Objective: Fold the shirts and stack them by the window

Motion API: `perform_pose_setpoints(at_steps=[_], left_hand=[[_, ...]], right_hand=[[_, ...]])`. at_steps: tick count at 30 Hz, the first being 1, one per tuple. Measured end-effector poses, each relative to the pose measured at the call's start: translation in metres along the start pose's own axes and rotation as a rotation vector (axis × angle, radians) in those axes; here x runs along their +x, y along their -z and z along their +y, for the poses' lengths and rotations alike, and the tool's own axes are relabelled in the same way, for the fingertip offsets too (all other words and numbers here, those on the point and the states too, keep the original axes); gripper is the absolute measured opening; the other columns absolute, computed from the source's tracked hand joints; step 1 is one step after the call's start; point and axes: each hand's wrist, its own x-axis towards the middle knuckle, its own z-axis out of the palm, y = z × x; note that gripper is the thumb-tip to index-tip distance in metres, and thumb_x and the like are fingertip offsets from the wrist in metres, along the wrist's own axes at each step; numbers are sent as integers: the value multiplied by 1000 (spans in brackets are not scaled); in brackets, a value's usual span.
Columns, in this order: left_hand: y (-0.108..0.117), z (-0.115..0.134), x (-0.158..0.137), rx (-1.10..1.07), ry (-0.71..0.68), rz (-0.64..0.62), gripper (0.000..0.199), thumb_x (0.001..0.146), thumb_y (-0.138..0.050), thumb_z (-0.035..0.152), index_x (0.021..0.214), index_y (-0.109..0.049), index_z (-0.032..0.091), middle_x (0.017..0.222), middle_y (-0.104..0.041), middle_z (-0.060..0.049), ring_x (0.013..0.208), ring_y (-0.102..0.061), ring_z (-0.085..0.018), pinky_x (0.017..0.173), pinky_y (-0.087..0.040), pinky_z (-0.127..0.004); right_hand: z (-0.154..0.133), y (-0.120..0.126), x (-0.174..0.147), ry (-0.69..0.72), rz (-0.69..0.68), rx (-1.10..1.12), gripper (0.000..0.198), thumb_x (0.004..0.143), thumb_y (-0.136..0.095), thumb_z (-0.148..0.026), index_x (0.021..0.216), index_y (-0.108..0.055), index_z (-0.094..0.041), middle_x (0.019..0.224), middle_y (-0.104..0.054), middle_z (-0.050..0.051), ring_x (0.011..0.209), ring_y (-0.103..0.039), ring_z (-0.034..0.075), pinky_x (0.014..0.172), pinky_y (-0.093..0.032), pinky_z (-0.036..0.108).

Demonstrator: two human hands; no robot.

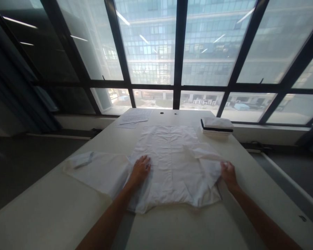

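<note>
A white shirt point(169, 163) lies spread on the white table, its surface lightly wrinkled. One sleeve point(101, 173) stretches out to the left, with its cuff at the far end. On the right side, the other sleeve point(208, 152) is folded inward over the body of the shirt. My left hand point(141, 170) rests on the left part of the shirt, fingers extended on the cloth. My right hand point(228, 172) is closed, pinching the folded sleeve at the shirt's right edge. The fingertips of that hand are partly hidden by the fabric.
Sheets of paper point(133, 117) lie at the back left of the table point(67, 211). A stack of folded white and dark cloth point(217, 125) sits at the back right. Large framed windows point(178, 52) rise behind the table, and a dark curtain point(18, 83) hangs at left.
</note>
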Motion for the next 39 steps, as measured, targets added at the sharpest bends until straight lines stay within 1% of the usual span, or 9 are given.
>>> perform_pose_setpoints(at_steps=[3,6,12,16,20,25,30,34,39], left_hand=[[-4,-3,1,-15,-13,25,43,97,-52,22,139,-58,14,153,-48,-16,145,-40,-28,120,-28,-44],[-5,-4,2,-37,-11,35,43,96,-53,22,138,-59,13,151,-49,-18,145,-40,-29,120,-28,-45],[4,-1,2,-54,-12,20,41,95,-54,21,134,-60,15,150,-51,-17,143,-43,-29,119,-31,-48],[8,-2,3,-23,-27,-15,42,96,-53,24,136,-59,15,152,-48,-17,144,-41,-28,120,-30,-47],[5,-6,5,9,-21,-25,41,97,-51,26,137,-58,19,153,-48,-14,145,-40,-27,120,-30,-45],[-1,-7,6,24,-30,-5,42,96,-51,26,136,-58,17,151,-49,-15,144,-41,-28,120,-30,-44],[-1,-9,6,7,-33,1,43,96,-51,27,137,-58,18,152,-49,-14,144,-41,-27,120,-31,-46],[0,-11,6,7,-42,-15,43,97,-49,26,139,-57,16,153,-48,-15,145,-40,-27,120,-30,-46],[-2,-14,6,15,-63,-10,45,98,-47,28,140,-56,14,153,-47,-15,146,-38,-28,121,-29,-46]], right_hand=[[10,17,-1,75,145,-138,74,87,-39,-57,130,-55,1,133,-52,34,131,-43,46,106,-36,62],[-11,17,-12,251,132,-257,67,89,-42,-47,140,-51,-5,152,-37,28,144,-29,43,112,-30,60],[-91,-21,-31,404,-324,-462,51,96,-45,-35,144,-55,-22,162,-30,16,153,-15,36,117,-21,55],[-115,-43,-34,400,-593,-556,50,97,-47,-40,146,-54,-30,168,-18,13,154,-6,38,117,-15,61],[-97,-44,-34,374,-520,-639,65,93,-45,-22,157,-36,-24,167,-17,16,153,-9,39,117,-11,64],[-52,-25,-10,370,-424,-636,59,91,-43,-19,150,-50,-23,161,-36,17,151,-18,41,115,-12,69],[-23,-7,27,281,-403,-656,48,97,-40,-26,140,-59,-20,156,-41,20,146,-28,42,110,-21,71],[-9,6,51,241,-334,-674,39,100,-40,-32,128,-65,-20,141,-55,18,135,-42,35,108,-30,60],[2,24,73,205,-250,-712,29,97,-45,-22,108,-69,-12,115,-67,19,114,-56,29,102,-35,45]])
